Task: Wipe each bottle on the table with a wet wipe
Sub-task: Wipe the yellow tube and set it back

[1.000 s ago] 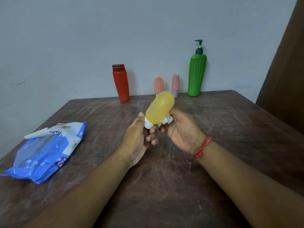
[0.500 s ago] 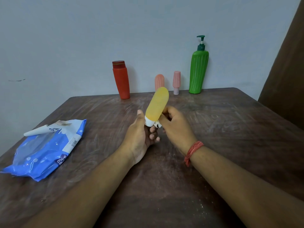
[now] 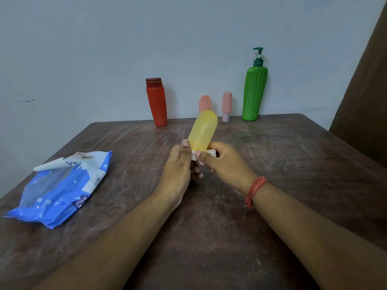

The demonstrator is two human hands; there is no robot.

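The left hand (image 3: 178, 164) grips the cap end of the yellow bottle (image 3: 202, 130), held above the wooden table (image 3: 293, 164) and tilted up and away. The right hand (image 3: 226, 164) pinches a white wet wipe (image 3: 210, 152) against the bottle's lower end (mostly hidden by fingers). At the far edge stand a red bottle (image 3: 157, 103), two small pink bottles (image 3: 226, 106) and a green pump bottle (image 3: 254, 93). A blue wipes pack (image 3: 60, 189) lies at left.
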